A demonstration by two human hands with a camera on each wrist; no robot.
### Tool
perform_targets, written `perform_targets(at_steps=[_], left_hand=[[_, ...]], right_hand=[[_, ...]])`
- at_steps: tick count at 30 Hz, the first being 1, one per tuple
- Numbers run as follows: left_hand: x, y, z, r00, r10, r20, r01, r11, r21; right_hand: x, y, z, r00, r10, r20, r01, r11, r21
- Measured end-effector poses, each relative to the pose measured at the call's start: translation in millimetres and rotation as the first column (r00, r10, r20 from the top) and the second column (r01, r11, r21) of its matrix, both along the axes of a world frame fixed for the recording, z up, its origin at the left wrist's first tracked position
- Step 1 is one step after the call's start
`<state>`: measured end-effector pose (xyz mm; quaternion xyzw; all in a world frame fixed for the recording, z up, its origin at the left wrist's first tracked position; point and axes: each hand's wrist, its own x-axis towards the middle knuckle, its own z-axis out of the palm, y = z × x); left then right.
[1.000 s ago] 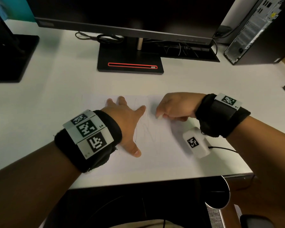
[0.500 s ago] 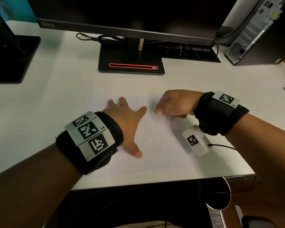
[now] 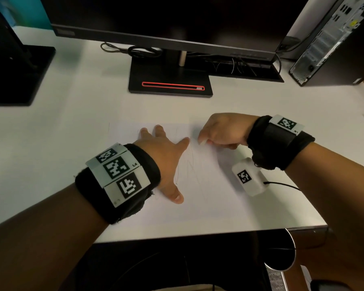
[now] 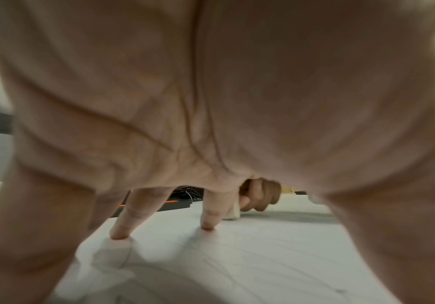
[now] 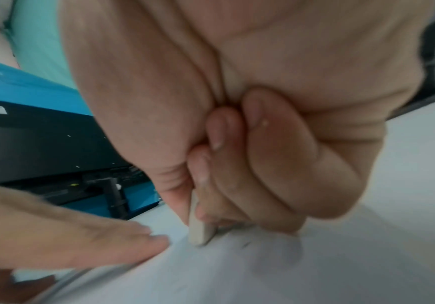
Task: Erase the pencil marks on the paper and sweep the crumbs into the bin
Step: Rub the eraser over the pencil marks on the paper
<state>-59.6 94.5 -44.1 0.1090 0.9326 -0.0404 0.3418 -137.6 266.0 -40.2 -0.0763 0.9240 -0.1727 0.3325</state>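
A white sheet of paper (image 3: 198, 196) lies flat on the white desk, with faint pencil scribbles (image 3: 189, 164) across its middle. My left hand (image 3: 164, 156) presses on the paper with fingers spread and straight; its fingertips (image 4: 119, 234) touch the sheet. My right hand (image 3: 219, 133) pinches a small pale eraser (image 5: 198, 228) between thumb and fingers, and the eraser's tip touches the paper near its far edge, just right of the left index finger. A few dark crumbs (image 5: 246, 244) lie beside the eraser. No bin shows clearly.
A monitor stand (image 3: 170, 85) with a red stripe sits behind the paper. A second black stand (image 3: 15, 76) is at the far left, a computer tower (image 3: 332, 40) at the far right. The desk's front edge (image 3: 198, 234) runs just below the paper.
My right hand with the eraser has slid away from me along the paper, from the scribbles toward the far edge. The left hand stays pressed in place.
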Motion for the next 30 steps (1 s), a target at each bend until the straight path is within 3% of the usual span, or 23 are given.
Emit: perform_targets(at_steps=[2,5,9,13,17,22,26,30], left_hand=[[1,-1,0,1.000,-0.003,-0.007,0.003,1.000,-0.005],[2,-3,-1,1.000,0.006,-0.010,-0.006,1.000,-0.005],[3,-3,-2,0.997,-0.036,-0.067,0.032,0.998,-0.052],[5,-8,-5,0.993,-0.070,-0.096,0.063,0.995,-0.080],[4,-19,-5,1.000,0.001,-0.017,-0.002,0.999,-0.032],[5,-23,-6,1.000,0.009,0.017,-0.009,1.000,-0.002],[6,-22,-5,1.000,0.005,0.024,-0.005,1.000,-0.002],[5,-23,-6,1.000,0.013,0.024,-0.013,1.000,0.001]], right_hand=[[-2,0,2,0.999,-0.009,-0.051,0.010,1.000,0.018],[2,-6,-2,0.998,0.058,0.003,-0.058,0.998,0.005],[-6,-3,2,0.999,-0.013,-0.034,0.013,1.000,0.011],[-2,-12,-2,0.997,0.074,-0.018,-0.073,0.997,0.038],[-11,-7,2,1.000,0.001,-0.027,0.000,1.000,0.016],[-3,-14,-4,0.998,0.052,0.028,-0.052,0.999,-0.007],[-15,-10,-1,0.997,-0.072,-0.024,0.072,0.997,-0.015],[-10,-18,-4,0.999,-0.018,0.028,0.018,1.000,-0.016]])
